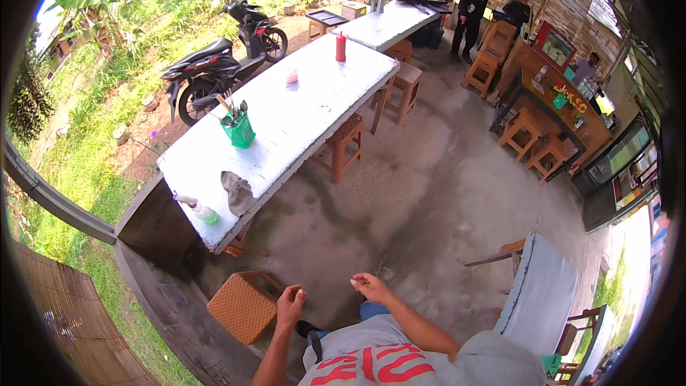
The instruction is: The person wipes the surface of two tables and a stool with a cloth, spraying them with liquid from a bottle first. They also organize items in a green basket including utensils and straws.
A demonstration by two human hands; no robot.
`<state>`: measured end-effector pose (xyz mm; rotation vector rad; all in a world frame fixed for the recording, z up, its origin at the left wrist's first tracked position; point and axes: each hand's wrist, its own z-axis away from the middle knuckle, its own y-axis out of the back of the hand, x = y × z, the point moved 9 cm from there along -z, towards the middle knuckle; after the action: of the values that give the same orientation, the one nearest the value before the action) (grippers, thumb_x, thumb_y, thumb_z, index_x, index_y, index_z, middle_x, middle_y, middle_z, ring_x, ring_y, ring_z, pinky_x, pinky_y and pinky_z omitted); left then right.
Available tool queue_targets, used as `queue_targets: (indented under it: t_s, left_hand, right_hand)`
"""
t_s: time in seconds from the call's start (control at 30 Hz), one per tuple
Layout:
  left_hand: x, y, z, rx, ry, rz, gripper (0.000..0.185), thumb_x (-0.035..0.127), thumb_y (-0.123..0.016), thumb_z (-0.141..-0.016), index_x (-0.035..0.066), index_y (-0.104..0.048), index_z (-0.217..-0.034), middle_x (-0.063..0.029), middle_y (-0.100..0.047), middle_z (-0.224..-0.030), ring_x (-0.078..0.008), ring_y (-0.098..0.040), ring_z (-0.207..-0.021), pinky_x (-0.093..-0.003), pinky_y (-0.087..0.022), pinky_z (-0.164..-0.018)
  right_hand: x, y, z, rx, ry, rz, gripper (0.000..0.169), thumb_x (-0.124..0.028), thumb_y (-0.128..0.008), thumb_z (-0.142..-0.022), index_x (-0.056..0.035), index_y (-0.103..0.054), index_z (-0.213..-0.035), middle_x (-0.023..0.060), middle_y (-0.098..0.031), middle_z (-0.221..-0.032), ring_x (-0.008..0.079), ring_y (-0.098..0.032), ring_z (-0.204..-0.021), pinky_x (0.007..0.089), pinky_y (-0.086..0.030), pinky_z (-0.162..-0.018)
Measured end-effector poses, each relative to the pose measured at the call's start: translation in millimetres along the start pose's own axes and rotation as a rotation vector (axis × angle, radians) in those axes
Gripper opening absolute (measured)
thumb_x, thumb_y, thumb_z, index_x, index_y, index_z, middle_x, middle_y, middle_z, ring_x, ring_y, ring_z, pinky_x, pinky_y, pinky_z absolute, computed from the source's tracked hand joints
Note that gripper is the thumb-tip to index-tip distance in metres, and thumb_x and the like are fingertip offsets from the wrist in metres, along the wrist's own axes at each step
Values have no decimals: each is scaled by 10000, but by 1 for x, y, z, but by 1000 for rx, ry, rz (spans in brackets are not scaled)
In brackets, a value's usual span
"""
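Note:
My left hand point(291, 303) is beside an orange woven-pattern plastic stool point(242, 308), its fingers loosely curled and nothing seen in them. My right hand point(371, 287) is held over the concrete floor, fingers bent, also with nothing visible in it. Ahead stands a long white-topped table point(289, 118). On its near end are a grey cloth point(237, 193) and a spray bottle with green liquid point(201, 210). Farther along it stand a green plastic basket of cutlery point(238, 131), a small pink container point(291, 76) and a red squeeze bottle point(341, 47).
Brown plastic stools point(345, 145) stand along the table's right side. Another table point(541, 289) is at the lower right. A low concrete wall point(177, 311) runs at the left. Several people point(472, 8) are near the back counter point(568, 102); a motorcycle point(220, 64) is parked outside.

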<state>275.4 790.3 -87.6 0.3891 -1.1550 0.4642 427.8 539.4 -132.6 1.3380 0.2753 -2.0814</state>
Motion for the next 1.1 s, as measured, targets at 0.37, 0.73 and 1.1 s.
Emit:
queue_targets:
  t_s: [0.37,0.73,1.1]
  left_hand:
    - [104,-271,-118,-114,-87,59,252,151,-633,-1017,-21,-663,-1198,-88,-742,-1027,-149,-701,-949,-296,-549,-880]
    - [122,-322,-268,-126,-11,82,255,168,-615,-1037,-28,-647,-1196,-75,-728,-986,-127,-674,-886,-276,-545,-811]
    - [272,-401,-467,-138,-170,-217,341,278,-648,-1009,0,-682,-1203,-141,-744,-1097,-210,-707,-1029,-340,-536,-923]
  right_hand:
    - [-74,241,-94,153,52,-85,336,-297,-678,-1011,-23,-654,-1204,37,-718,-1026,114,-672,-898,267,-538,-783]
    - [-109,278,-232,-96,24,-141,371,-304,-692,-1005,-7,-649,-1223,42,-719,-1006,119,-670,-894,275,-539,-807]
    - [-173,406,-397,-71,-106,0,357,-309,-676,-1012,-17,-647,-1216,36,-701,-1011,119,-661,-876,286,-543,-773]
